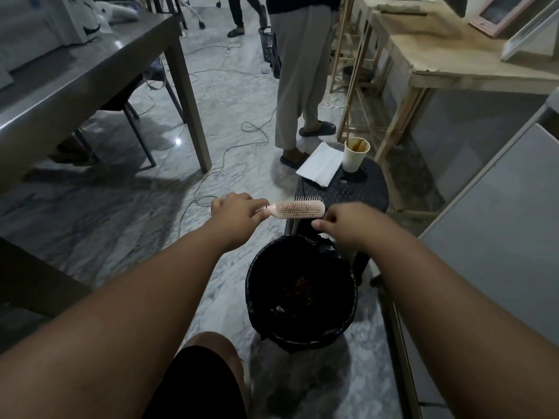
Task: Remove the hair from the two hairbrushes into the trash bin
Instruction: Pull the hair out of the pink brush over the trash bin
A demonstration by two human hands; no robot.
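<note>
A pink hairbrush (298, 209) is held level in front of me, bristles facing me, above the far rim of the trash bin (352, 300). My left hand (237, 211) grips its handle. My right hand (341, 223) has its fingers pinched together at the brush's right end; I cannot tell whether hair is between them. The bin is round, lined with a black bag, and holds some debris at the bottom. A second brush is not clearly visible; dark bristles (305, 197) show just behind the pink one.
A black plastic stool (363, 193) behind the bin carries a paper cup (355, 154) and a white napkin (320, 164). A person (302, 74) stands beyond it. A grey table (90, 71) is at left, a wooden bench (453, 62) and grey cabinet (499, 222) at right. Cables (227, 152) trail across the floor.
</note>
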